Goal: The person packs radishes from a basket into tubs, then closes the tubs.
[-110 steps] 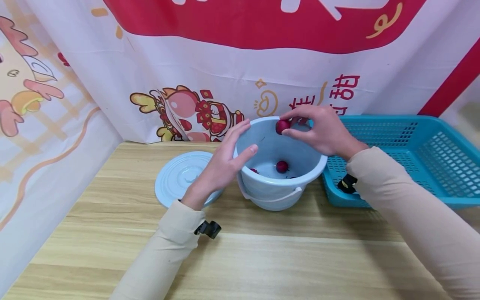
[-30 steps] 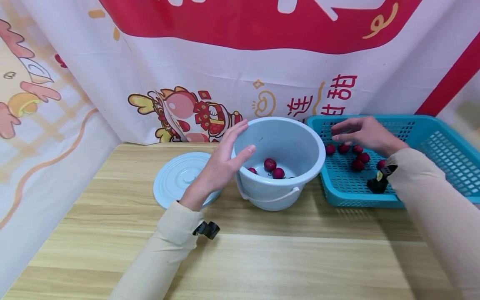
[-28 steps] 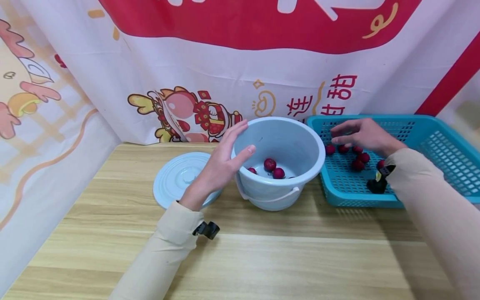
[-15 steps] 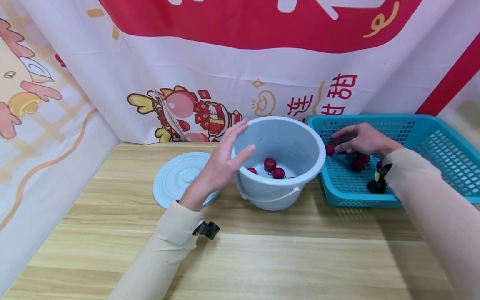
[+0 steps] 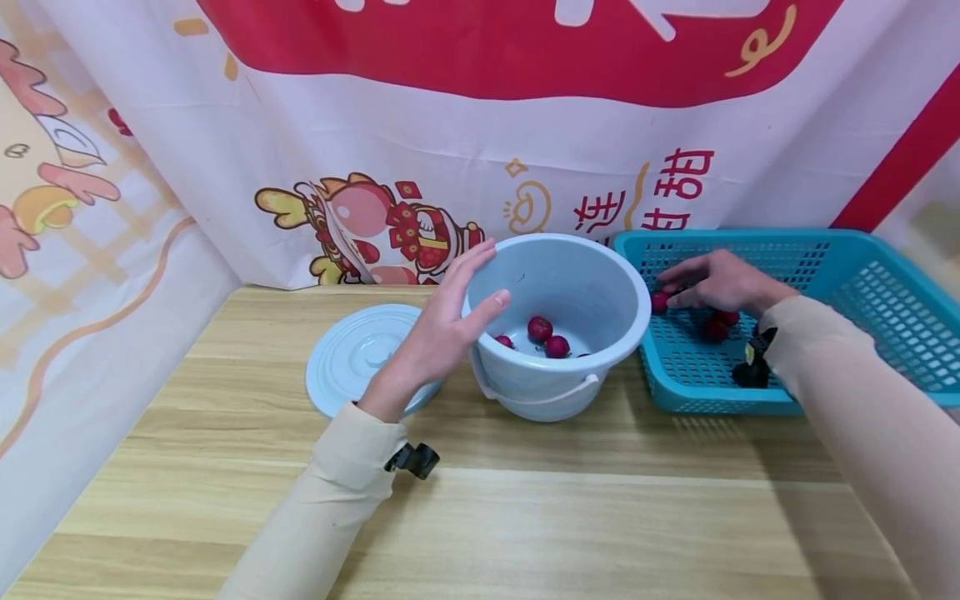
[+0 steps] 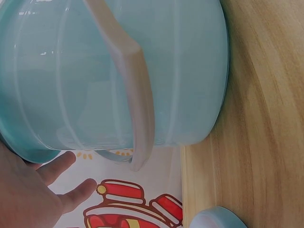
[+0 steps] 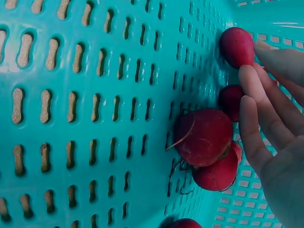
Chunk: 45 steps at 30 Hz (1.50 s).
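Observation:
My left hand (image 5: 457, 312) lies with fingers extended along the left side of the light blue bucket (image 5: 540, 387), fingertips near its rim. Several red radishes (image 5: 539, 328) lie in the bucket. My right hand (image 5: 716, 282) is low inside the teal basket (image 5: 720, 404), its thumb and fingertips right at a radish (image 7: 237, 47) by the basket's left end. In the right wrist view that radish shows beyond the fingertips, and a second radish (image 7: 231, 102) sits just under the fingers. Two more radishes (image 7: 203, 137) with thin roots rest stacked nearby.
A round light blue lid (image 5: 352, 350) lies on the wooden table (image 5: 525, 525) left of the bucket, partly behind my left forearm. The bucket's handle (image 5: 551, 396) hangs down in front. A printed cloth (image 5: 450, 150) hangs behind everything.
My right hand, which earlier held a radish over the bucket, has moved right and down into the basket. One more radish shows in the bucket. My left hand has stayed in place.

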Each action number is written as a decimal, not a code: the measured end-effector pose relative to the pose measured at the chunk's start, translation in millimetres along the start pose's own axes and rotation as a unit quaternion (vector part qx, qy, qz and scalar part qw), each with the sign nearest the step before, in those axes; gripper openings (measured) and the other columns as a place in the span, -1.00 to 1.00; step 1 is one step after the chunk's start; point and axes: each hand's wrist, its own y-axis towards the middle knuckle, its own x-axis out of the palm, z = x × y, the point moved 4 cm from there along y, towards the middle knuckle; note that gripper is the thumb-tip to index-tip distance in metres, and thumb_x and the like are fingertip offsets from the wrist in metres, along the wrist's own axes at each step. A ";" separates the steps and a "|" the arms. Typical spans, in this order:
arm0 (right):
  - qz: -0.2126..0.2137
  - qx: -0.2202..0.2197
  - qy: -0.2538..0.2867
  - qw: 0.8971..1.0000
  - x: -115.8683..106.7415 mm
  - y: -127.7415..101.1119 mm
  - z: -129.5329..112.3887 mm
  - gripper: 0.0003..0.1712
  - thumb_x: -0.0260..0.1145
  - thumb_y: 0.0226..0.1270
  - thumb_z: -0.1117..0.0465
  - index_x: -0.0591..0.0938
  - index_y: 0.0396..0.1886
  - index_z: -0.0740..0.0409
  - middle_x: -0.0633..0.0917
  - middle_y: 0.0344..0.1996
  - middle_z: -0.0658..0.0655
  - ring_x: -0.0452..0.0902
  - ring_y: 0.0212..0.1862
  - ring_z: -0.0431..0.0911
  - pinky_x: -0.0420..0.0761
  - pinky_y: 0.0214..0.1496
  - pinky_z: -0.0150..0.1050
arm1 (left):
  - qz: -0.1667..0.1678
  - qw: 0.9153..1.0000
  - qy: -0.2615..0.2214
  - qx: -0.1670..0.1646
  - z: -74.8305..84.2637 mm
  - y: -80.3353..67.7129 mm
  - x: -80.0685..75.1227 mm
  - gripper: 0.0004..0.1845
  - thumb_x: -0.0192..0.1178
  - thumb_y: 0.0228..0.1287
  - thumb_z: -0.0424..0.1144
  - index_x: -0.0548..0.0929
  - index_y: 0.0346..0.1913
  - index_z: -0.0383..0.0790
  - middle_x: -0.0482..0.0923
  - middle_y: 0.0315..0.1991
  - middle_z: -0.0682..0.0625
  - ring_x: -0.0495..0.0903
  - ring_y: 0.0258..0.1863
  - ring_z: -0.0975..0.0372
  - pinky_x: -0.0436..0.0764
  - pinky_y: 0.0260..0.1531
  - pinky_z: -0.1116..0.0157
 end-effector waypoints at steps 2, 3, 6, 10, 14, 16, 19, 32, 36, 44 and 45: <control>-0.004 0.000 -0.005 1.000 0.3 0.2 1.2 -0.34 0.42 0.49 0.06 0.54 0.49 0.15 0.59 0.37 0.43 0.59 0.19 0.23 0.62 0.24 0.24 | 0.000 1.000 0.000 0.001 -0.4 0.1 0.7 -0.24 0.05 0.54 0.14 0.19 0.69 0.00 0.01 0.74 0.17 0.02 0.73 0.14 0.19 0.62 -0.28; -0.006 0.000 -0.008 1.000 0.5 0.1 1.7 -0.35 0.42 0.49 0.07 0.55 0.48 0.16 0.58 0.37 0.43 0.58 0.20 0.25 0.61 0.25 0.26 | 0.000 1.000 0.000 0.001 -0.3 0.2 0.9 -0.24 0.05 0.54 0.14 0.19 0.69 0.00 0.01 0.74 0.18 0.02 0.73 0.15 0.18 0.62 -0.28; -0.011 0.002 -0.013 1.000 1.1 -0.7 2.2 -0.40 0.43 0.47 0.06 0.61 0.43 0.14 0.57 0.38 0.44 0.52 0.24 0.30 0.55 0.29 0.35 | 0.000 1.000 0.001 0.003 0.0 0.4 1.6 -0.23 0.05 0.54 0.14 0.19 0.69 -0.01 0.01 0.74 0.17 0.02 0.73 0.14 0.18 0.62 -0.28; -0.010 0.002 -0.017 1.000 2.6 -1.5 0.4 -0.47 0.43 0.47 0.08 0.67 0.36 0.11 0.53 0.41 0.45 0.38 0.34 0.36 0.41 0.37 0.49 | -0.001 1.000 0.002 0.002 0.7 0.3 1.6 -0.23 0.05 0.54 0.14 0.19 0.69 -0.01 0.01 0.74 0.16 0.01 0.73 0.15 0.17 0.63 -0.27; -0.005 -0.008 -0.026 1.000 4.8 -1.3 -4.4 -0.50 0.43 0.47 0.11 0.68 0.34 0.10 0.55 0.41 0.43 0.29 0.39 0.36 0.34 0.42 0.53 | 0.001 1.000 0.001 0.002 1.0 0.1 0.6 -0.24 0.06 0.54 0.14 0.21 0.68 -0.02 0.02 0.74 0.18 0.02 0.73 0.15 0.17 0.63 -0.26; -0.002 -0.015 -0.032 0.999 5.6 -1.1 -6.5 -0.52 0.44 0.46 0.15 0.69 0.32 0.12 0.59 0.36 0.42 0.33 0.34 0.35 0.37 0.40 0.51 | 0.001 1.000 0.001 0.002 0.7 0.0 0.3 -0.24 0.07 0.54 0.13 0.21 0.68 -0.02 0.02 0.73 0.18 0.02 0.73 0.15 0.18 0.63 -0.26; 0.003 -0.025 -0.039 0.999 6.6 -1.1 -8.9 -0.56 0.44 0.45 0.19 0.70 0.28 0.15 0.65 0.27 0.40 0.44 0.26 0.32 0.47 0.35 0.44 | 0.001 1.000 0.001 0.001 0.4 0.0 -0.1 -0.24 0.07 0.54 0.13 0.21 0.68 -0.02 0.02 0.74 0.17 0.03 0.73 0.14 0.19 0.62 -0.27; -0.004 -0.040 -0.067 0.997 10.1 -0.2 -10.1 -0.53 0.44 0.47 0.16 0.70 0.33 0.13 0.69 0.28 0.38 0.44 0.32 0.34 0.43 0.36 0.50 | 0.001 1.000 -0.002 -0.002 0.4 0.1 0.7 -0.24 0.06 0.54 0.13 0.21 0.68 -0.03 0.02 0.74 0.16 0.04 0.73 0.14 0.21 0.61 -0.26; -0.003 -0.038 -0.065 0.997 9.7 -0.7 -10.7 -0.54 0.43 0.47 0.13 0.71 0.31 0.11 0.70 0.26 0.36 0.46 0.30 0.33 0.46 0.34 0.47 | 0.002 1.000 -0.001 -0.003 1.8 -0.7 0.9 -0.24 0.06 0.54 0.12 0.21 0.68 -0.03 0.02 0.74 0.16 0.03 0.73 0.14 0.20 0.62 -0.26; 0.028 -0.033 -0.048 0.998 2.9 -2.2 -13.6 -0.50 0.44 0.46 0.08 0.69 0.33 0.10 0.67 0.28 0.38 0.50 0.24 0.30 0.56 0.23 0.34 | 0.001 1.000 -0.002 -0.001 1.5 -0.2 0.4 -0.24 0.06 0.54 0.13 0.21 0.68 -0.03 0.02 0.74 0.17 0.04 0.73 0.14 0.21 0.61 -0.26; 0.033 -0.031 -0.044 0.998 1.6 -2.4 -13.8 -0.49 0.44 0.47 0.07 0.68 0.34 0.09 0.67 0.29 0.38 0.51 0.23 0.30 0.57 0.23 0.33 | 0.001 1.000 -0.002 -0.001 1.5 0.0 0.6 -0.24 0.06 0.54 0.13 0.21 0.68 -0.03 0.02 0.74 0.17 0.04 0.73 0.14 0.21 0.61 -0.26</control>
